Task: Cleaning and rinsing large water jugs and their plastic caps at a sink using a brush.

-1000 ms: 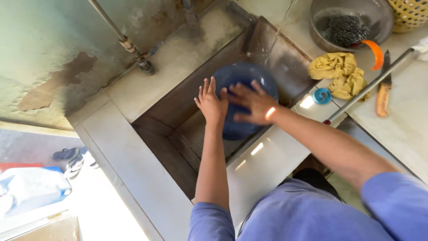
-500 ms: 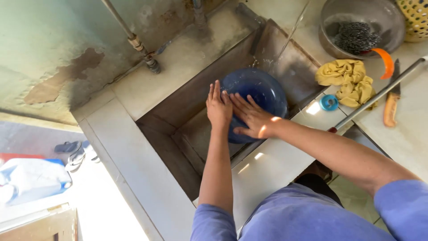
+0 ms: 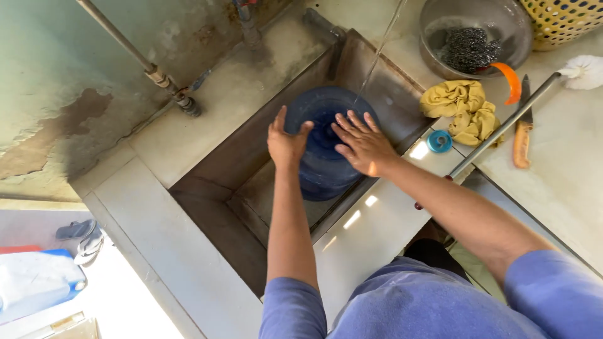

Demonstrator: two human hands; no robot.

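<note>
In the sink [image 3: 207, 182], the blue water jug [image 3: 323, 141] stands under a thin stream of water [image 3: 377, 56]. Left hand [image 3: 287, 141] and right hand [image 3: 361, 143] lie open-palmed on its shoulder; steady, even pressure from both sides should prevent tipping.

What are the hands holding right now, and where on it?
Both hands, left and right, press flat on the big blue plastic water bottle's upturned rounded end.

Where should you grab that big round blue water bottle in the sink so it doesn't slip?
Probably by its rounded shoulders, from above, one palm on each side, as the left hand and right hand do now. The big blue plastic water bottle stands upright in the sink, wide, smooth and wet.
</note>
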